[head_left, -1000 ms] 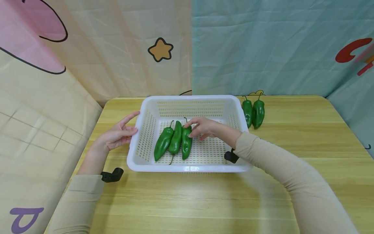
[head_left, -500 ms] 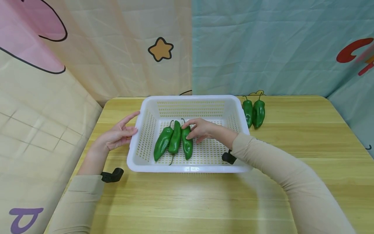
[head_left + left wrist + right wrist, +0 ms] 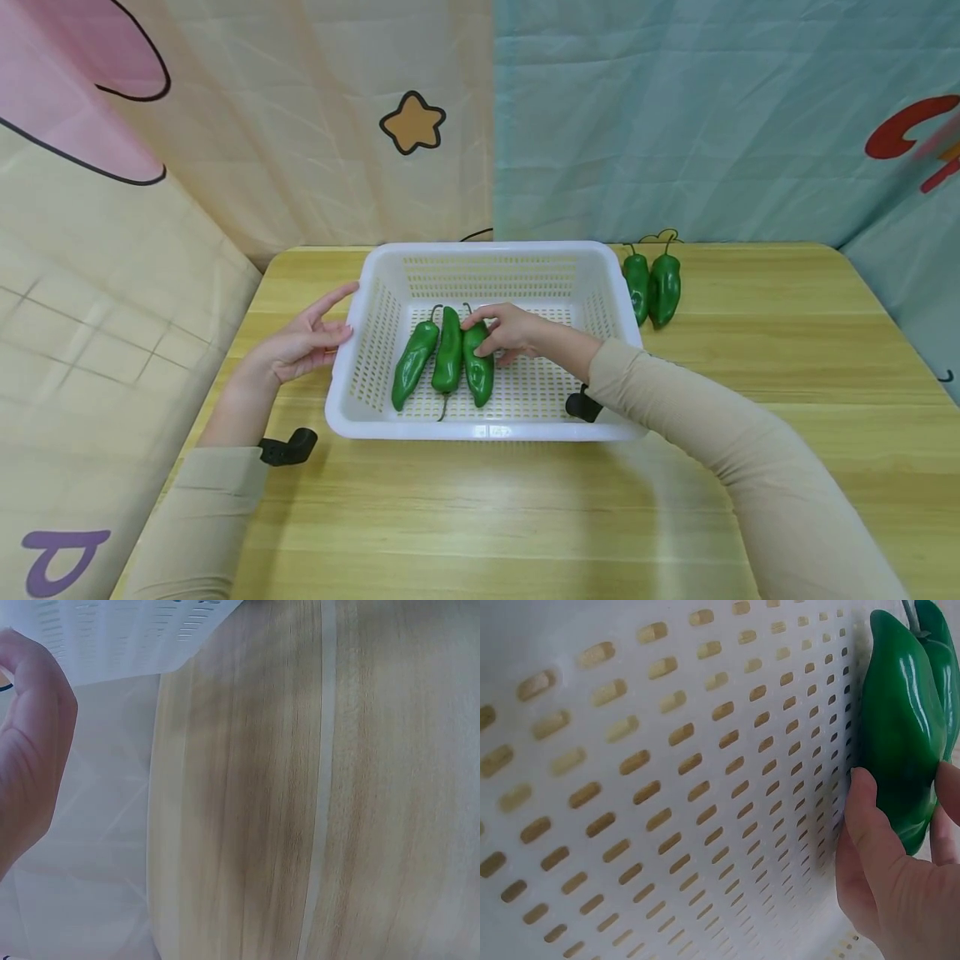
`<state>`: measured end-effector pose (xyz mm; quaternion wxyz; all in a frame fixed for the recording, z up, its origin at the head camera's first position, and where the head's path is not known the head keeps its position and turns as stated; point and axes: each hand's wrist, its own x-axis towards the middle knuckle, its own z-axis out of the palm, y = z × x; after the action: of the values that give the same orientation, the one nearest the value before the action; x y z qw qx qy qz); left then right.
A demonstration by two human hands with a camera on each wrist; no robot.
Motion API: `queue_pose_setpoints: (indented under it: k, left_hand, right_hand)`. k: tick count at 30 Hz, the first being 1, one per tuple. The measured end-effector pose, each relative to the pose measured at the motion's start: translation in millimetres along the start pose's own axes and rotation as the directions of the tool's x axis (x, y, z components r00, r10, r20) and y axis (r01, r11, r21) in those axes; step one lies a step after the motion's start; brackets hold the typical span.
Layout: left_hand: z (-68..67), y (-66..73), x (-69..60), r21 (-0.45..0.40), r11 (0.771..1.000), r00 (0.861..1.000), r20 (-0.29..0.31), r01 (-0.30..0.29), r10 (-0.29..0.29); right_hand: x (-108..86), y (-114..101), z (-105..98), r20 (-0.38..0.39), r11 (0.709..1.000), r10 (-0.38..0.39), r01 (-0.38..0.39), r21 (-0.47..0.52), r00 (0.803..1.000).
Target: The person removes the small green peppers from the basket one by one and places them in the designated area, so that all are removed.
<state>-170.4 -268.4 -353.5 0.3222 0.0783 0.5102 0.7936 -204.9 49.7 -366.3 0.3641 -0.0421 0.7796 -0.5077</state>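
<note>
A white perforated plastic basket holds three long green peppers side by side. My right hand reaches inside and grips the rightmost green pepper, thumb on one side and fingers on the other. Beside it lie the middle pepper, its stem toward me, and the left pepper, its stem away from me. In the right wrist view, the gripped pepper hides part of another. Against the basket's left rim, my left hand rests with index finger and thumb spread and extended.
Two more green peppers, one against the basket's right wall and one beside it, lie on the wooden table. Patterned cloth hangs behind the table's back edge.
The gripped pepper's lower end has swung slightly right, while my right hand has shifted a little left. The left and middle peppers stand farther apart. My left hand has stayed at the rim.
</note>
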Motion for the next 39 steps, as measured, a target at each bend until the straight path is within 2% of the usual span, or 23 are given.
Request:
queue_pose_setpoints:
  k: [11, 19, 25, 39]
  left_hand:
    - [1.5, 2.8, 0.0, 0.007, 1.000, 1.000, -0.024, 0.012, -0.012]
    - [3.2, 4.1, 0.0, 0.028, 1.000, 0.999, -0.035, 0.013, -0.012]
    - [3.5, 4.8, 0.6, 0.030, 0.999, 1.000, -0.028, 0.014, -0.014]
    - [1.3, 1.9, 0.2, 0.028, 1.000, 1.000, -0.014, 0.011, -0.011]
  right_hand:
    - [3.9, 0.5, 4.6, -0.035, 1.000, -0.009, 0.010, 0.024, 0.999]
    - [5.3, 0.9, 6.5, -0.080, 0.995, 0.013, -0.005, 0.100, 0.997]
    - [5.2, 1.3, 4.9, -0.075, 0.987, 0.019, -0.007, 0.161, 0.997]
    - [4.4, 2.1, 2.0, -0.071, 0.992, 0.047, -0.038, 0.123, 0.996]
